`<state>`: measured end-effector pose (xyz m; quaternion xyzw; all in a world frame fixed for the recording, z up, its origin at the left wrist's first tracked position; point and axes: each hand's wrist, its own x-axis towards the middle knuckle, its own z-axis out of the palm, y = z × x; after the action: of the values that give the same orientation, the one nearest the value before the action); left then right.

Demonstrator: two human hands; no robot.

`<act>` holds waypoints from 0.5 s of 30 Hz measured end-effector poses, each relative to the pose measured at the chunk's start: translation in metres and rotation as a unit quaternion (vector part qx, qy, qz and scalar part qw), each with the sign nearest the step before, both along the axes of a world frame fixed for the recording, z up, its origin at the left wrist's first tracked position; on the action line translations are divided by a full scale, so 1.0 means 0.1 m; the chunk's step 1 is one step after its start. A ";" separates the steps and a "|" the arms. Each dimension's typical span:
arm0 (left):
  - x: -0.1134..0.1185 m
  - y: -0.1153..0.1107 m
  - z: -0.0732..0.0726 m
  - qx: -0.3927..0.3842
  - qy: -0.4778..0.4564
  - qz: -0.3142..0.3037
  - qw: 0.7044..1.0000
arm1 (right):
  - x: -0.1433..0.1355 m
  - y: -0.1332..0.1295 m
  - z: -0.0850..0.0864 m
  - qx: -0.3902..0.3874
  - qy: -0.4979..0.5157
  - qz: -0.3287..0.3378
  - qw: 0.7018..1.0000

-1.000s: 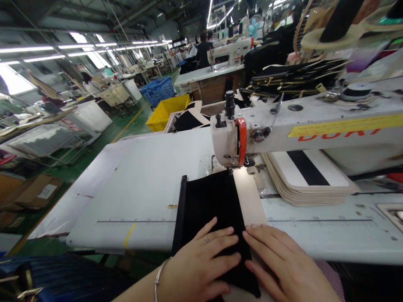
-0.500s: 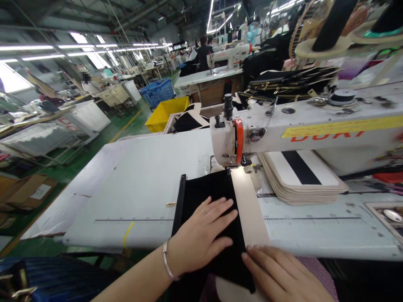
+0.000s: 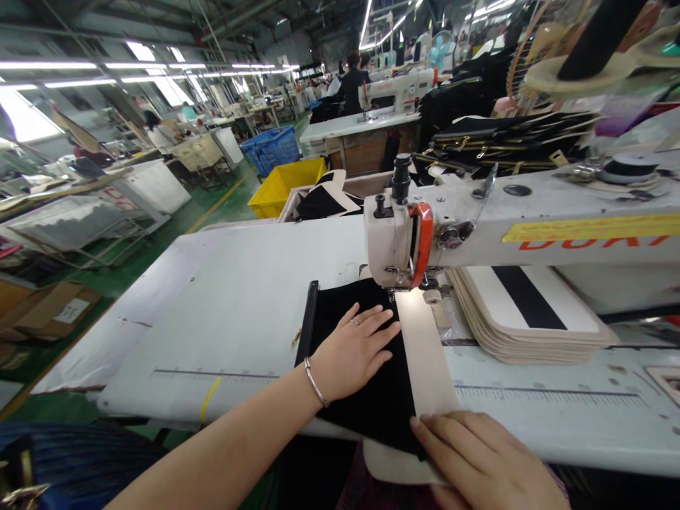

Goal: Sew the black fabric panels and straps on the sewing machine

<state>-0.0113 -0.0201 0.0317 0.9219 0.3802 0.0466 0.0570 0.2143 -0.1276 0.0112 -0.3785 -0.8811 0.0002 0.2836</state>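
Note:
A black fabric piece (image 3: pixel 382 397) lies over a cream panel (image 3: pixel 425 361), both running under the needle area of a white sewing machine (image 3: pixel 393 244). My left hand (image 3: pixel 355 354), with a ring and a bracelet, rests flat on the black fabric, fingers spread toward the needle. Nearer the table's front edge, my right hand (image 3: pixel 478 453) grips the right edge of the cream panel and black fabric, its thumb hidden underneath. A gold zipper pull (image 3: pixel 297 336) sticks out left of the fabric's dark edge strip (image 3: pixel 308 319).
Right of the needle sits a stack of cream panels with a black stripe (image 3: pixel 531 304). Behind the table are a yellow crate (image 3: pixel 287 185), a blue basket (image 3: pixel 270 150) and a pile of black pieces with zippers (image 3: pixel 510 138). A thread cone (image 3: pixel 600 42) stands at upper right.
The black fabric and cream panel have moved forward under the machine, with my left hand moving along on top. The zipper pull has swung to a steeper angle. The camera view has shifted slightly.

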 end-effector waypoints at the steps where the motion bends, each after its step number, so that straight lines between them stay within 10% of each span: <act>1: 0.00 0.02 0.00 0.001 0.001 0.000 1.000 | 0.00 0.03 0.00 -0.001 0.002 0.002 1.000; 9: -0.08 -0.01 0.08 -0.029 -0.030 -0.029 0.999 | -0.02 0.24 -0.09 -0.028 0.000 0.006 1.000; 15: -0.14 0.79 0.06 -0.003 -0.163 0.050 0.985 | 0.00 0.29 -0.14 -0.085 0.007 -0.001 0.996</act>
<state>-0.0253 0.0586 0.0380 0.8815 0.4121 0.1975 0.1189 0.2139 -0.0985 -0.0027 -0.4019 -0.8755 0.0773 0.2569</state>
